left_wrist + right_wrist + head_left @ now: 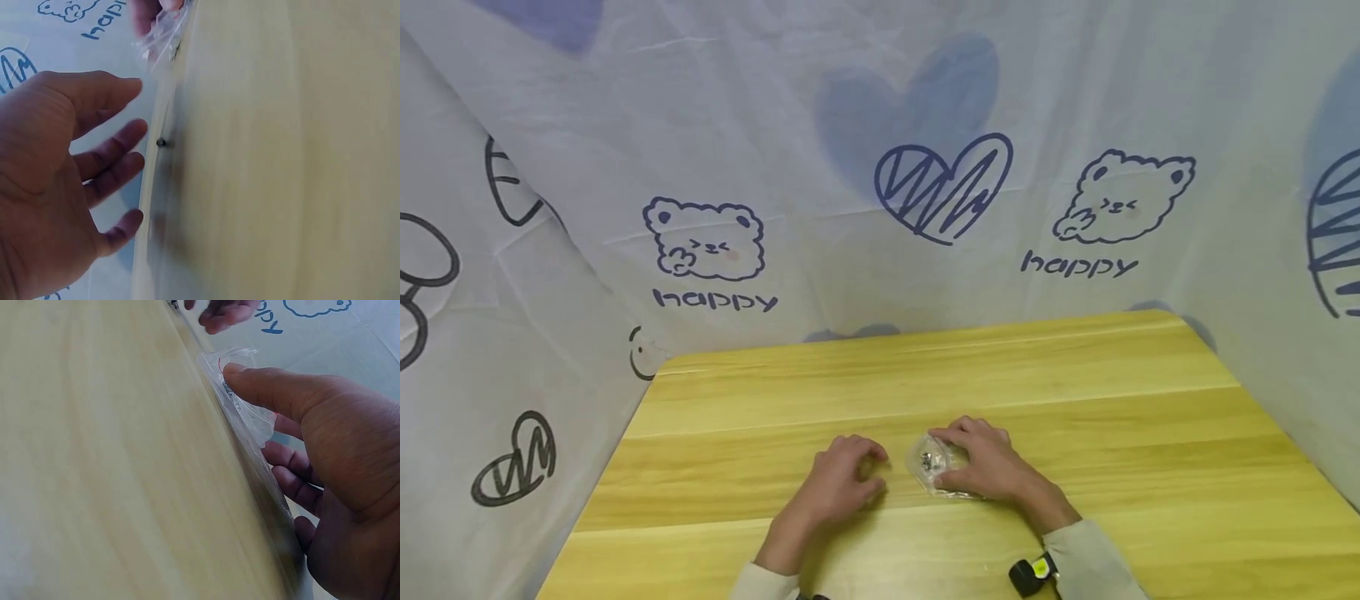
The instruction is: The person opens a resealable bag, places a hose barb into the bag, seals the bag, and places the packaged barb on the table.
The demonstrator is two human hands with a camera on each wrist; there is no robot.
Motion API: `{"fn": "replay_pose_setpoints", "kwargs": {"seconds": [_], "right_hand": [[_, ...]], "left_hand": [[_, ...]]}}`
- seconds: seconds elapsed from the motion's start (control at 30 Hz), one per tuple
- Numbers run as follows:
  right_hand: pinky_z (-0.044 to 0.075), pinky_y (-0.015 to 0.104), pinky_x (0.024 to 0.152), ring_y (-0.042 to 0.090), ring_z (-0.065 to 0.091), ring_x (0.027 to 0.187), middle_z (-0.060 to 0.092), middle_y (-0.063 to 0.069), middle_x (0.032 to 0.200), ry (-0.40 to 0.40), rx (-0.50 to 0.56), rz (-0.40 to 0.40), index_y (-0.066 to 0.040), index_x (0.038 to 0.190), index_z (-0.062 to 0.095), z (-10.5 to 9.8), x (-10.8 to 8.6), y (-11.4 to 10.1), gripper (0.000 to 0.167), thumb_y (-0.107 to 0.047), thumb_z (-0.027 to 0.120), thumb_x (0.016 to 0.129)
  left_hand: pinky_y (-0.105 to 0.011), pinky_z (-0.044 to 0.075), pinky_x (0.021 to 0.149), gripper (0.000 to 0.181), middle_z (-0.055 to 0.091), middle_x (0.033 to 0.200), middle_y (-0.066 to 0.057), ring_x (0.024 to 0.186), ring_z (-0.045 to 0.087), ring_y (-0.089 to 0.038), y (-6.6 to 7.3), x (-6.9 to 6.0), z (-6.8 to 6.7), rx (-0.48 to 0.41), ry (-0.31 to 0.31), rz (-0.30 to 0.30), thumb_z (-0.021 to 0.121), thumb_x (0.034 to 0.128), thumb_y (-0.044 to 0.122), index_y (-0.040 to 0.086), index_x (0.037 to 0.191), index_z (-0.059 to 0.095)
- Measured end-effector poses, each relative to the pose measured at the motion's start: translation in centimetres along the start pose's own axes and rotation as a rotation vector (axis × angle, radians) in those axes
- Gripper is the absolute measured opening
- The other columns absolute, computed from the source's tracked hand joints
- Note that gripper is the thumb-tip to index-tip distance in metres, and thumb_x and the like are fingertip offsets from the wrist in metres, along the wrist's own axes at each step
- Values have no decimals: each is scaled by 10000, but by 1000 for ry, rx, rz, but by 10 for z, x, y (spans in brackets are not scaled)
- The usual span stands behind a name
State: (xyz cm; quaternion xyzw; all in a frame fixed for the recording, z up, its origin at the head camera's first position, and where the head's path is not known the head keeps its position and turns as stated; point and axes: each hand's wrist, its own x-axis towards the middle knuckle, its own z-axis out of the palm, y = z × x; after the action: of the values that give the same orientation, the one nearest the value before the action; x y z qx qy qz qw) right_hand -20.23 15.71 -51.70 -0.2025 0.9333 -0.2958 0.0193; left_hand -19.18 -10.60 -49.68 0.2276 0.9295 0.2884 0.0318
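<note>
A small clear plastic bag lies on the table under my right hand, with small dark metal pieces showing through it. My right hand holds the bag between the thumb and the bent fingers. To the left, my left hand hovers low over the tabletop, apart from the bag, its fingers loosely bent around nothing. In the left wrist view, a small dark piece sits on the table just beyond the fingertips of my left hand. Its exact kind is too small to tell.
The wood-grain table spreads out around both hands. Behind it and at its sides hangs a white cloth printed with hearts and bears. A black device is strapped at my right wrist.
</note>
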Motion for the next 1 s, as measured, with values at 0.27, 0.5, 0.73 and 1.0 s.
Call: {"fn": "replay_pose_setpoints", "kwargs": {"seconds": [0.27,0.5,0.73,1.0], "right_hand": [[305,431,892,171,489,1113,566,-68,1163,-7,12,1,-251,1349,573,-1,1,0,678,-468,789,743],[307,427,886,170,488,1107,567,-72,1155,3,15,-13,-247,1343,579,0,-1,1,675,-471,786,741],[296,397,878,153,485,1090,569,-86,1146,6,26,-9,-252,1340,582,0,-1,1,681,-468,792,730],[287,404,868,148,480,1092,563,-103,1138,-1,38,-14,-257,1338,583,0,-1,2,674,-489,781,737]], "left_hand": [[-553,370,905,250,581,1177,25,1130,483,-222,-8,-13,-7,56,-35,-75,740,826,258,227,1067,679],[-537,386,872,160,581,1097,53,1061,492,-191,-10,-18,-9,102,-16,-78,733,844,272,242,1001,726],[-505,381,842,76,584,1036,77,989,494,-152,-11,-17,-10,146,-9,-72,713,859,284,278,932,732],[-504,388,825,66,574,1018,58,986,498,-172,-8,-16,-8,177,-31,-82,668,900,323,261,878,669]]}}
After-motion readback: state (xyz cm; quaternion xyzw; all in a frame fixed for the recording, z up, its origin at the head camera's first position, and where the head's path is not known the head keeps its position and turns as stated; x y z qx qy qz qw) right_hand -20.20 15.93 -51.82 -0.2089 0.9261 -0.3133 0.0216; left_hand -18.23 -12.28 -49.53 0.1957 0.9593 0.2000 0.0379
